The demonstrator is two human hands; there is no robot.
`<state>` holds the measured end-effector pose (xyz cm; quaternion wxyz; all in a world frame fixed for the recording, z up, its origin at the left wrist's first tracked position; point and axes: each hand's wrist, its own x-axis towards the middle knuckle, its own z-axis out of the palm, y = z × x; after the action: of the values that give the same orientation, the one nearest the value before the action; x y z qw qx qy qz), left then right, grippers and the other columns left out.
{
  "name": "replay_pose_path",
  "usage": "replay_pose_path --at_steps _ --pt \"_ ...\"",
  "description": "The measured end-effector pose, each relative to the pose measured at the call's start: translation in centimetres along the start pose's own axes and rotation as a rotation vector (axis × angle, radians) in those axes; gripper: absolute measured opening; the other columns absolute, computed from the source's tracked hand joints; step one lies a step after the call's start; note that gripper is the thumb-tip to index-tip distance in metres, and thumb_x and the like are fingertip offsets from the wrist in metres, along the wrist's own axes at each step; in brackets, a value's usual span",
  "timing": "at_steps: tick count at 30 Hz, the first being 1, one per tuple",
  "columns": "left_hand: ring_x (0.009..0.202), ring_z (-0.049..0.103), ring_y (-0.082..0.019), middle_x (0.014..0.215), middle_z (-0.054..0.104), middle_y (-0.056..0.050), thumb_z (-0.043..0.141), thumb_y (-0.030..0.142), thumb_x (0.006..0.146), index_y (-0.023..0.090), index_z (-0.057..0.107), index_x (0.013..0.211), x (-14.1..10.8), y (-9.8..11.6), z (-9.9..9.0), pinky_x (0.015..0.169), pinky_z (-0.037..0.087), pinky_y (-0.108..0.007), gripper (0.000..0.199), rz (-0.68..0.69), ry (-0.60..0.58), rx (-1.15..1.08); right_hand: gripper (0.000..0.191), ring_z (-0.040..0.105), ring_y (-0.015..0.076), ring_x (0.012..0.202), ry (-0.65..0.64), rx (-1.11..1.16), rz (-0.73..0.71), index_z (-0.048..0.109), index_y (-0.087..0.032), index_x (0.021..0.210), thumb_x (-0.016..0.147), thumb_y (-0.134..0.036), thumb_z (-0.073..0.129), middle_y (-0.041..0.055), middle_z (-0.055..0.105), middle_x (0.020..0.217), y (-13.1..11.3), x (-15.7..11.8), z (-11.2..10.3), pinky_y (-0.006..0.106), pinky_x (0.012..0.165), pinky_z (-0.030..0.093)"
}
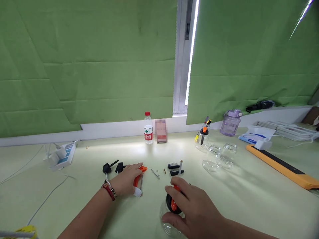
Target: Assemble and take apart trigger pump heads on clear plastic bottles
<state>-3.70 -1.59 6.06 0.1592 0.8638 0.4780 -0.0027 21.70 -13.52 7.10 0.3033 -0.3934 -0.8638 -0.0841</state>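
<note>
My right hand [191, 205] is closed around the top of a clear jar [170, 229] near the front edge of view. At the jar's mouth are a black round part [170, 200] and an orange piece [173, 204], partly covered by my fingers. A pale thin rod [180, 167] sticks up beyond them. My left hand [127, 179] lies spread over orange parts [136, 181] on the table, its thumb tip wrapped in white; whether it grips any of them I cannot tell. Just left of it are two black knob-like parts [106, 168] with rods.
Between the hands lie a metal pin [155, 173], small brass-coloured bits [164, 171] and black pieces with springs [173, 165]. Farther back stand a water bottle [148, 129], clear jars [228, 156] and a purple jug [230, 122]. A power strip [66, 155] sits left, an orange-black bar [281, 166] right.
</note>
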Motion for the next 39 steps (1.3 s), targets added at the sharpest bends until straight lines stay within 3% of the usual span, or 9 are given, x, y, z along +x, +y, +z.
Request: replay_pose_path --at_steps 5,9,15,19,22,25,27,31,39 --pt "0.133 0.027 -0.032 0.144 0.035 -0.013 0.071 0.046 0.063 0.02 0.063 0.094 0.6 0.4 0.8 0.107 0.023 -0.046 0.041 0.053 0.076 0.058 0.083 0.068 0.027 0.071 0.071 0.091 -0.052 0.027 -0.013 0.139 0.077 -0.06 0.055 0.024 0.06 0.111 -0.3 -0.2 0.5 0.033 0.054 0.056" --pt "0.13 0.034 -0.03 0.139 0.042 -0.014 0.062 0.04 0.076 0.019 0.06 0.102 1.3 1.1 2.0 0.105 0.026 -0.046 0.034 0.122 0.156 0.129 0.09 0.069 0.0289 0.075 0.024 0.107 -0.063 0.007 -0.012 0.145 0.081 -0.053 0.054 0.0271 0.055 0.121 -0.8 -0.7 1.3 0.034 0.057 0.058" --pt "0.125 0.04 -0.031 0.133 0.048 -0.016 0.054 0.039 0.083 0.017 0.059 0.101 1.5 1.7 2.1 0.105 0.022 -0.052 0.028 0.158 0.287 0.122 0.072 0.064 0.0275 0.092 0.052 0.188 -0.052 0.022 -0.012 0.142 0.085 -0.044 0.05 0.0247 0.046 0.131 -0.2 -0.7 -0.1 0.031 0.063 0.056" --pt "0.111 0.049 -0.024 0.113 0.06 -0.012 0.037 0.027 0.091 0.018 0.058 0.101 -0.3 3.6 -0.2 0.098 0.034 -0.042 0.025 0.294 0.475 -0.136 0.035 0.06 0.0204 0.077 0.178 0.204 0.251 0.051 -0.016 0.119 0.089 -0.033 0.045 0.0149 0.059 0.108 2.9 0.4 -2.0 0.03 0.061 0.049" --pt "0.106 0.052 -0.023 0.115 0.057 -0.01 0.039 0.031 0.09 0.021 0.05 0.118 -2.7 6.2 -1.6 0.091 0.041 -0.037 0.032 0.426 0.471 -0.403 0.036 0.044 0.0128 0.052 0.012 0.405 0.574 0.058 -0.018 0.073 0.09 -0.044 0.041 0.001 0.053 0.062 5.3 1.2 -2.2 0.025 0.049 0.036" --pt "0.102 0.054 -0.025 0.12 0.054 -0.009 0.064 0.04 0.076 0.026 0.036 0.133 -4.7 8.9 -1.6 0.09 0.043 -0.036 0.064 0.522 0.371 -0.544 0.047 0.03 0.0089 0.046 -0.158 0.775 0.769 0.049 -0.018 0.058 0.088 -0.053 0.04 -0.0049 0.037 0.05 6.4 1.4 -1.7 0.023 0.045 0.024" --pt "0.098 0.055 -0.027 0.118 0.056 -0.01 0.074 0.039 0.066 0.026 0.037 0.134 -5.4 10.2 -1.0 0.084 0.045 -0.036 0.078 0.43 0.301 -0.542 0.045 0.026 0.008 0.047 -0.182 0.967 0.816 0.046 -0.018 0.058 0.085 -0.054 0.045 -0.0059 0.035 0.05 6.4 1.3 -1.3 0.023 0.046 0.021" --pt "0.082 0.057 -0.023 0.095 0.063 -0.008 0.064 0.031 0.074 0.022 0.058 0.108 -5.0 11.3 0.2 0.073 0.046 -0.033 0.036 0.225 0.363 -0.628 0.043 0.026 0.0073 0.048 -0.118 1.169 0.86 0.043 -0.018 0.058 0.081 -0.053 0.054 -0.0059 0.039 0.053 5.9 1.0 -0.1 0.022 0.046 0.019" --pt "0.046 0.051 -0.013 0.054 0.055 0.002 0.058 0.026 0.072 0.019 0.052 0.081 -3.0 10.0 2.1 0.046 0.039 -0.025 0.013 -0.182 0.161 -1.567 0.03 0.027 0.0064 0.048 -0.019 1.26 0.811 0.05 -0.018 0.069 0.075 -0.043 0.066 -0.0086 0.035 0.052 5.2 1.3 3.1 0.021 0.046 0.021"
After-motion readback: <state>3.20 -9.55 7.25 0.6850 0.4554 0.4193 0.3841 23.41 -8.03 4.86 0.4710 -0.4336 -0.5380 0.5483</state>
